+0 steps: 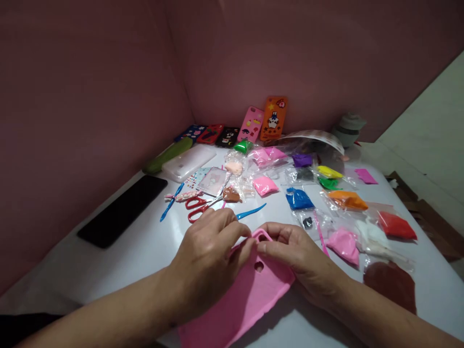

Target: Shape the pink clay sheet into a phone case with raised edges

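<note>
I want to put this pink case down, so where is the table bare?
The widest bare patch lies between the black phone and your left hand. A smaller one sits between the curved blue tool and the blue packet. It's crowded around the red scissors and among the packets beyond your right hand.

Black phone (123,211) on white table (119,270), near pink wall (90,96)
</note>
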### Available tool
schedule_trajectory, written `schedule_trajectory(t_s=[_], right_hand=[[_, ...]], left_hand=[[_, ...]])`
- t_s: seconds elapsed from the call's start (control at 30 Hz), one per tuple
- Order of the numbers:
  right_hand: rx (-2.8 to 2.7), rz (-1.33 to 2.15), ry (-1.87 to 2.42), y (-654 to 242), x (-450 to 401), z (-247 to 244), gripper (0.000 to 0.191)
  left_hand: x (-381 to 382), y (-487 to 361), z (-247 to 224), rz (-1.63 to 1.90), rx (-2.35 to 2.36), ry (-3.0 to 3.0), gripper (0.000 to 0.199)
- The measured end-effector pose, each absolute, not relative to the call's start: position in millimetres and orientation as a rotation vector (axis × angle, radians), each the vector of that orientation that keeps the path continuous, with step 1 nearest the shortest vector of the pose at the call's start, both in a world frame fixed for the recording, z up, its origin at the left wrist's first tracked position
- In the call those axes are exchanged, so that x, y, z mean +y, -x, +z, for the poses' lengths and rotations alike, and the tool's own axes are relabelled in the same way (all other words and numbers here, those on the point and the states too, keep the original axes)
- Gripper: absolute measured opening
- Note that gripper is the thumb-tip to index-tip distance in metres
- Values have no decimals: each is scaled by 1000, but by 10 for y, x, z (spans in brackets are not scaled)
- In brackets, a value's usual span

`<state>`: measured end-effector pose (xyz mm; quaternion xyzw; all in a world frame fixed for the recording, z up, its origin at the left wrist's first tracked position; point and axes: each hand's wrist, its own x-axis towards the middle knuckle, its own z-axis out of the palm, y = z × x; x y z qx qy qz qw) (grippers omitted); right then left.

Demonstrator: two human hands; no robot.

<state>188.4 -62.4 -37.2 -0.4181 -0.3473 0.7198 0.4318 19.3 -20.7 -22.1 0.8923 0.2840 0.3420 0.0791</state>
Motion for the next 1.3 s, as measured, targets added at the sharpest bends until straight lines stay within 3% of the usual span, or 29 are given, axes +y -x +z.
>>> schedule_trajectory(t_s=[0.33,0.47,0.67,0.9,1.3], right_hand=[[-885,1822,1024,-1877,-638,-377,5],[-884,1820,1020,-1886,-643,-368,7],[-802,1850,1039,-1908,-625,-394,10],[-793,1906,946,-1939,-613,-412,14],[-819,1857,1003,-1925,-614,-396,19]], left_hand=[[-301,-208,-201,891,854,-2874,22],[-290,-184,-196,878,868,-2811,17],[-151,-116,-56,663,964,-2377,27],[-65,-123,15,325,1015,-1573,23],[-9,-144,-117,194,870,-1149,32]])
